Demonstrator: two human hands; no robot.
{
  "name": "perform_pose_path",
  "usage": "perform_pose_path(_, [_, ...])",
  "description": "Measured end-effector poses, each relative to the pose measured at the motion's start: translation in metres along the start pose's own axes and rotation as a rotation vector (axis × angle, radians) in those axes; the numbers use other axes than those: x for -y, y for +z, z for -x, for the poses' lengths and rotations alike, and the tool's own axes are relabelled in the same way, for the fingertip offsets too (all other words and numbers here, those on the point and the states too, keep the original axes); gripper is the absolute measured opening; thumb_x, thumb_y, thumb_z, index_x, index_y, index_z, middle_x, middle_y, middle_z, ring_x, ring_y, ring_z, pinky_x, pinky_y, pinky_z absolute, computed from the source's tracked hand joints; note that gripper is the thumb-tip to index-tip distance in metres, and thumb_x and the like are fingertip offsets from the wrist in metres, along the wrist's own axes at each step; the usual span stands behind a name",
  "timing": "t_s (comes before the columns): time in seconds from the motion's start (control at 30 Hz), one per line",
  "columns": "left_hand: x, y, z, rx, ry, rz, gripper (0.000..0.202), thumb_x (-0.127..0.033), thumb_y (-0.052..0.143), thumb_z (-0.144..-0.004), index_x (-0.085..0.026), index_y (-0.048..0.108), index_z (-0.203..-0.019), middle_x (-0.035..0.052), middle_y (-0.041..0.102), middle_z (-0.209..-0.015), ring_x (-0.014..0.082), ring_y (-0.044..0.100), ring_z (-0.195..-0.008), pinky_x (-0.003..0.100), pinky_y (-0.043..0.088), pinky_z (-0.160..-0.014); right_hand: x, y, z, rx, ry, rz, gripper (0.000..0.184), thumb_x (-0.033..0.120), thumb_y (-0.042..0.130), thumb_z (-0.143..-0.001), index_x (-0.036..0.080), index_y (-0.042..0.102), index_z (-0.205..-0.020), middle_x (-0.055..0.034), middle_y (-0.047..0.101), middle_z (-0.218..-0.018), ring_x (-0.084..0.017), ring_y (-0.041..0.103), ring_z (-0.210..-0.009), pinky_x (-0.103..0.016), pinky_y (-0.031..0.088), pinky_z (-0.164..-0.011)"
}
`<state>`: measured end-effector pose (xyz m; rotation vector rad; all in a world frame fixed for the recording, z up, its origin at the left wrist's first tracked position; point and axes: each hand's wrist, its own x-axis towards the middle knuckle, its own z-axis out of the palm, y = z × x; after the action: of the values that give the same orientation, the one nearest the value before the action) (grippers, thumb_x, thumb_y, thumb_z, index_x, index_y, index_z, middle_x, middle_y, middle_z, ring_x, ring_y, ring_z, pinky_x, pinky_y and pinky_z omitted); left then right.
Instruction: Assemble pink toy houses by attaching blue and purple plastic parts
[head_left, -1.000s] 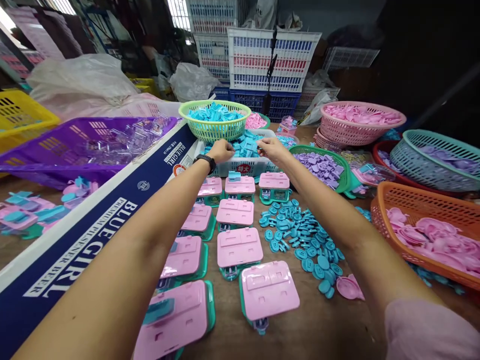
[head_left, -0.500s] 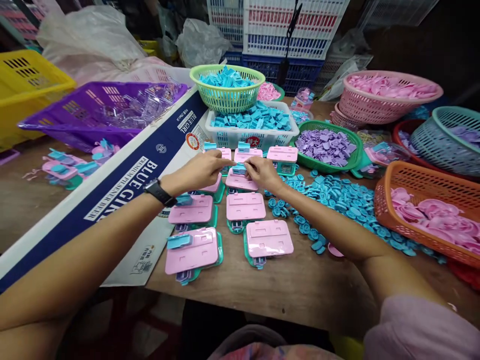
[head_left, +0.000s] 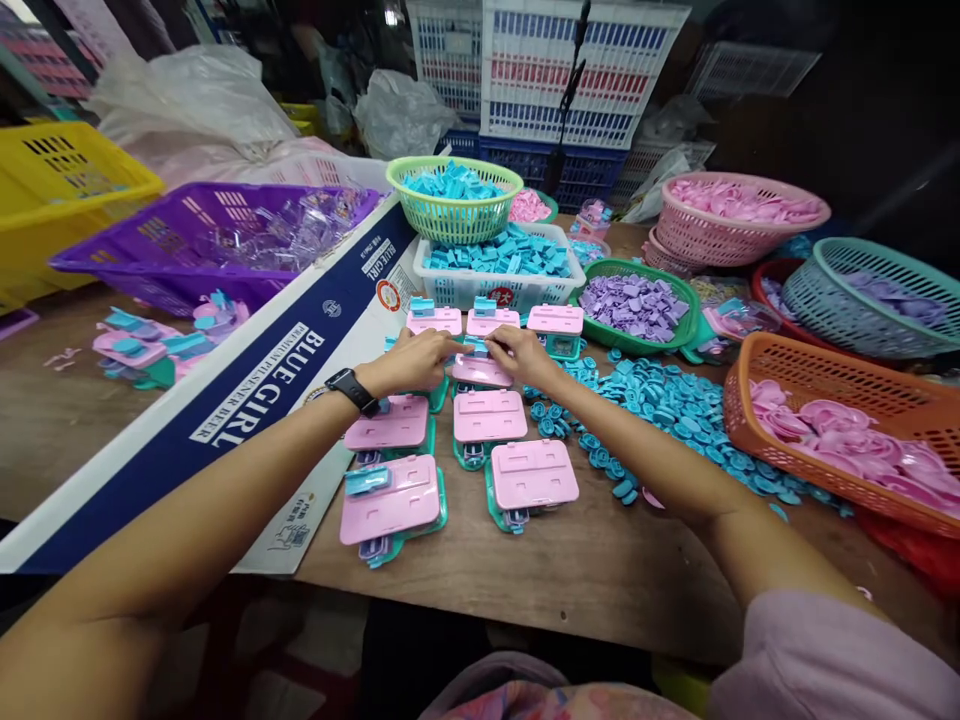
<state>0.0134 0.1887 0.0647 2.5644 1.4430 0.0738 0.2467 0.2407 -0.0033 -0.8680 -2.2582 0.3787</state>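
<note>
Both hands meet over a pink-lidded plastic case (head_left: 482,373) in the middle column on the table. A small light-blue plastic piece (head_left: 477,346) lies on its lid, partly hidden by fingers. My left hand (head_left: 418,361) is curled, its index finger reaching right onto the blue piece. From the other side, my right hand (head_left: 520,357) pinches the same piece between thumb and fingers. More pink-and-green cases surround them: one with a blue piece (head_left: 369,480) on it at front left, another bare-lidded case (head_left: 534,474) at front right.
Loose blue parts (head_left: 660,405) are heaped under and beyond my right forearm. An orange basket (head_left: 761,430) stands at right, a green basket (head_left: 637,340) of purple pieces behind. A long cardboard box (head_left: 300,340) slants along the left. Blue pieces fill a white tray (head_left: 450,285).
The view has shifted slightly. My left hand has come down flatter over the case, and both hands stay at the blue piece on the same lid.
</note>
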Motion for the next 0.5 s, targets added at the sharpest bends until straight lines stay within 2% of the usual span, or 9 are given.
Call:
perform_pose_path(0.07, [-0.001,-0.001,0.001,-0.063,0.012,0.188,0.046,-0.015,0.052,-0.083,-0.020,0.075,-0.122,0.0100,0.075,-0.109,0.0254,0.066,-0.100,0.036,0.046,-0.087,0.009,-0.007,0.000,0.010,0.014,-0.032,0.018,0.019,0.056,-0.096,0.013,0.073,-0.092,-0.0104,0.071,-0.090,-0.020,0.062,-0.083,-0.033,0.049,-0.081])
perform_pose_path(0.17, [-0.011,-0.003,0.012,-0.187,-0.066,0.629,0.026,-0.030,0.063,-0.082,-0.016,0.073,-0.101,0.0039,0.069,-0.078,0.0166,0.060,-0.070,0.027,0.044,-0.066,0.033,-0.017,0.006,-0.029,0.035,-0.134,0.025,0.026,0.056,-0.099,0.014,0.076,-0.108,-0.0114,0.074,-0.107,-0.020,0.064,-0.089,-0.032,0.048,-0.082])
perform_pose_path(0.27, [-0.027,-0.004,0.030,-0.187,-0.173,0.963,0.029,-0.041,0.075,-0.076,-0.016,0.064,-0.086,-0.0004,0.060,-0.065,0.0120,0.053,-0.058,0.023,0.039,-0.056,0.058,-0.020,0.014,0.081,0.107,-0.327,0.033,0.042,0.058,-0.101,0.014,0.077,-0.105,-0.0062,0.073,-0.090,-0.017,0.062,-0.079,-0.029,0.045,-0.071])
perform_pose_path(0.37, [-0.040,-0.001,0.046,-0.219,-0.176,0.999,0.034,-0.044,0.080,-0.073,-0.016,0.063,-0.083,0.0002,0.061,-0.067,0.0120,0.055,-0.060,0.024,0.043,-0.057,0.075,-0.021,0.021,0.217,0.164,-0.460,0.035,0.046,0.064,-0.096,0.013,0.074,-0.093,-0.0024,0.068,-0.076,-0.015,0.058,-0.070,-0.026,0.041,-0.065])
perform_pose_path(0.43, [-0.044,0.003,0.056,-0.308,-0.148,0.891,0.031,-0.044,0.077,-0.078,-0.016,0.065,-0.085,0.0031,0.067,-0.075,0.0144,0.060,-0.067,0.028,0.049,-0.064,0.079,-0.021,0.025,0.222,0.199,-0.429,0.026,0.038,0.067,-0.094,0.013,0.072,-0.087,-0.0015,0.067,-0.073,-0.014,0.056,-0.068,-0.026,0.038,-0.064])
perform_pose_path(0.5, [-0.046,0.010,0.064,-0.395,-0.084,0.682,0.024,-0.040,0.069,-0.086,-0.017,0.069,-0.090,0.0069,0.072,-0.090,0.0196,0.066,-0.083,0.035,0.055,-0.080,0.080,-0.020,0.030,0.192,0.230,-0.323,0.016,0.027,0.066,-0.092,0.014,0.071,-0.083,-0.0007,0.066,-0.072,-0.013,0.055,-0.067,-0.026,0.037,-0.065])
